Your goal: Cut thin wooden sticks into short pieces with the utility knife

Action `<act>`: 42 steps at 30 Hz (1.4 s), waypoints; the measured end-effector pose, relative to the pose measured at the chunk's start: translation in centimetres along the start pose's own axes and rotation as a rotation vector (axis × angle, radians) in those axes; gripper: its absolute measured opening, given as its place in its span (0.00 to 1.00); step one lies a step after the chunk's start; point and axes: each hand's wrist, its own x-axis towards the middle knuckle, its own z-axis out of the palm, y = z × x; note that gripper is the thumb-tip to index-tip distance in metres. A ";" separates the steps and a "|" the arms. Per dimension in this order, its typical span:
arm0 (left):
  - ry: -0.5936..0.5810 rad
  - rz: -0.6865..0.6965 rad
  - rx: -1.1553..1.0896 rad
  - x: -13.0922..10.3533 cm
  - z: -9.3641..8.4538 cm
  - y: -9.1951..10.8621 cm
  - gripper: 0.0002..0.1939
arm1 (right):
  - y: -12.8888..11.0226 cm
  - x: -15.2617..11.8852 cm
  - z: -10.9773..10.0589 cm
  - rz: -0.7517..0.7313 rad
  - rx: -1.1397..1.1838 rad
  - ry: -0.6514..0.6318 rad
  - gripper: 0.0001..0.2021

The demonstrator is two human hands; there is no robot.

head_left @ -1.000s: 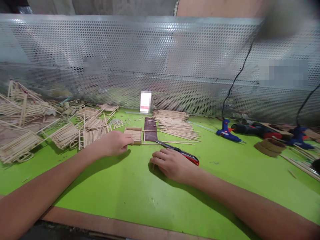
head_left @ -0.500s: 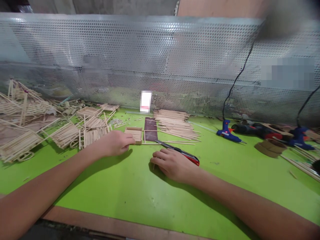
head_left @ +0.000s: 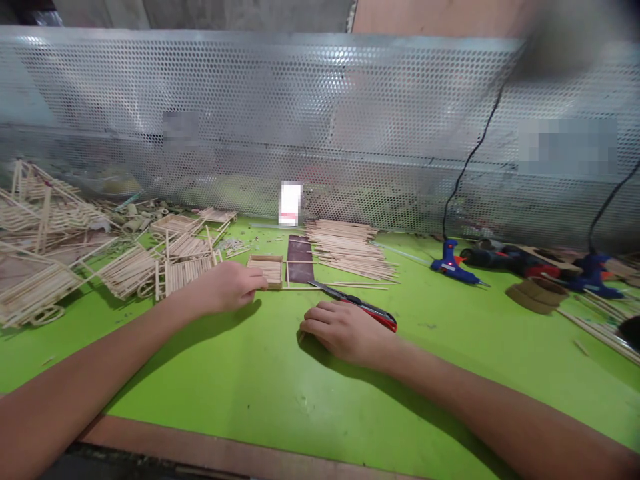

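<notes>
My left hand is closed at the near left corner of a small stick tray, fingertips against its edge; whether they grip it is hard to make out. My right hand rests on the green table with its fingers curled down, and a tiny bit of stick shows under the fingertips. Just behind it lies a red and black utility knife, its blade pointing left. A dark brown slab with thin sticks across it sits right of the tray. Beyond that is a pile of thin wooden sticks.
Stick frames and bamboo pieces crowd the left. On the right are a blue glue gun with a cord, a brown tape roll and a second blue glue gun. A perforated metal panel stands along the back.
Both hands hold nearly the same places. The whole view has shifted very slightly; nothing on the table has clearly moved.
</notes>
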 end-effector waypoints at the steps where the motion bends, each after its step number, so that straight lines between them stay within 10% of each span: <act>1: 0.000 -0.004 0.005 0.0 0.0 0.0 0.13 | 0.0 0.0 0.0 -0.019 0.016 0.004 0.11; 13: -0.043 -0.039 0.020 0.0 -0.1 0.1 0.13 | -0.1 0.1 -0.4 0.073 -0.029 0.047 0.10; 24: -0.019 -0.016 0.034 0.1 -0.4 0.2 0.14 | 2.0 -0.3 -0.5 0.593 -0.210 -0.096 0.15; 42: -0.053 -0.029 0.006 0.0 -0.1 0.2 0.14 | 2.1 0.2 -0.2 0.700 -0.342 -0.213 0.12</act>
